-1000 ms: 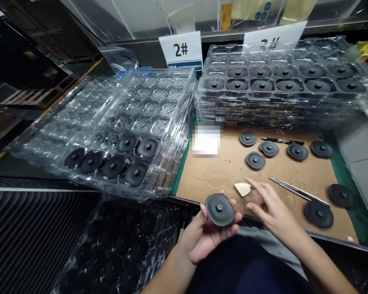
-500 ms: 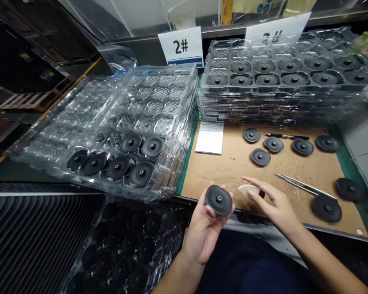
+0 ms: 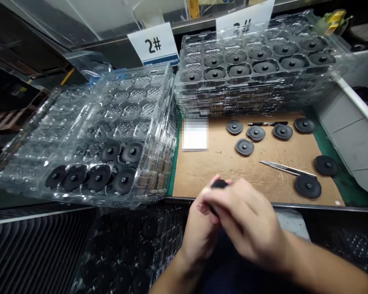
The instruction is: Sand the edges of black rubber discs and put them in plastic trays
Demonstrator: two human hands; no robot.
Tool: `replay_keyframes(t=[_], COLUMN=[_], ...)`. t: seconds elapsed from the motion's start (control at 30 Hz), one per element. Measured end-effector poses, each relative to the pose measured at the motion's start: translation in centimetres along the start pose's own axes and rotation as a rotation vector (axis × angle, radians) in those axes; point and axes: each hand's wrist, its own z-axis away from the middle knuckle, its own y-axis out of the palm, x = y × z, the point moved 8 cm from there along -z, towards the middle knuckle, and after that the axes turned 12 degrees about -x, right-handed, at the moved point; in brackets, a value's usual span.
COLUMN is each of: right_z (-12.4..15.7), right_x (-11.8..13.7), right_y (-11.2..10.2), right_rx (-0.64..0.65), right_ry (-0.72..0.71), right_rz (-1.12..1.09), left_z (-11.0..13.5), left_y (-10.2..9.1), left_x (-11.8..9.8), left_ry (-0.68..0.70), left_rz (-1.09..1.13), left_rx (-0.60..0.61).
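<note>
Two stacks of clear plastic trays far ahead of the fingers (image 3: 223, 202): the left stack (image 3: 164, 134), with six black discs in its front pockets, and the right stack (image 3: 233, 97), with rows of matching discs. Just beyond the fingers, a cardboard sheet (image 3: 208, 173) on a green mat (image 3: 331, 163), carrying seven loose black discs (image 3: 244, 147), all ahead and to the right of the fingers. Both hands low and close together at the near edge of the bench, the right hand (image 3: 245, 220) over the left hand (image 3: 199, 232), both blurred by motion. Left-hand fingers apparently closed around the disc; right-hand fingers across it, gripping or only brushing, impossible to tell. Best handling, by the look of it: a steady hold by the rim, fingertips clear of the centre. Up and to the right of the fingers, a utility knife (image 3: 286, 168) flat on the cardboard. Between the fingers, the held black disc (image 3: 219, 184), mostly hidden, only a dark blurred edge showing, its face and centre out of sight.
</note>
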Motion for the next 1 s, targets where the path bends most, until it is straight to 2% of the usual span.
replay_keyframes(t=[0.1, 0.17, 0.27, 0.33, 0.4, 0.53, 0.57, 0.63, 0.7, 0.77, 0.8, 0.87, 0.9, 1.0], right_z=[1.1, 1.1, 0.4, 0.8, 2.2, 7.3, 8.3, 8.3, 6.2, 3.3, 1.9, 0.1, -0.3, -0.4], right_x=[0.8, 1.0, 1.3, 1.3, -0.3, -7.9, -9.4, -10.8, -10.1, -7.7, -6.1, -3.3, -2.5, -2.3], right_y=[0.4, 0.5, -0.1, -0.7, -1.5, -3.6, -4.4, -6.3, -8.5, -9.7, -9.5, -7.8, -6.6, -3.5], right_rx=[0.069, 0.096, 0.101, 0.106, 0.077, -0.042, -0.061, -0.113, -0.213, -0.279, -0.271, -0.162, -0.070, 0.165], right_ry=[-0.043, -0.058, -0.102, -0.084, 0.061, 0.658, 0.765, 0.840, 0.761, 0.561, 0.431, 0.211, 0.155, 0.173], right_rz=[-0.077, -0.094, -0.138, -0.229, -0.294, -0.178, -0.126, -0.035, 0.053, 0.126, 0.139, 0.101, 0.057, -0.053], left_z=[-0.3, -0.5, -0.4, 0.0, 0.1, -0.8, -1.0, -1.3, -1.4, -1.3, -1.2, -1.1, -1.2, -1.3], left_y=[0.5, 1.2, 3.3, 4.8, 5.5, 4.5, 4.2, 3.9, 4.2, 4.7, 4.8, 4.8, 4.6, 3.7], left_x=[-0.6, -1.6, -3.6, -4.2, -4.1, -2.4, -1.8, -0.6, 0.4, 1.1, 1.5, 2.0, 2.1, 2.2], left_ry=[-0.002, 0.047, 0.164, 0.185, 0.170, 0.096, 0.068, 0.020, -0.005, -0.015, -0.023, -0.045, -0.053, -0.058], left_rz=[0.029, 0.054, 0.061, 0.029, 0.000, -0.036, -0.047, -0.065, -0.074, -0.077, -0.083, -0.107, -0.118, -0.127], left_rx=[0.010, 0.021, 0.081, 0.143, 0.173, 0.119, 0.111, 0.108, 0.112, 0.122, 0.121, 0.102, 0.080, 0.002])
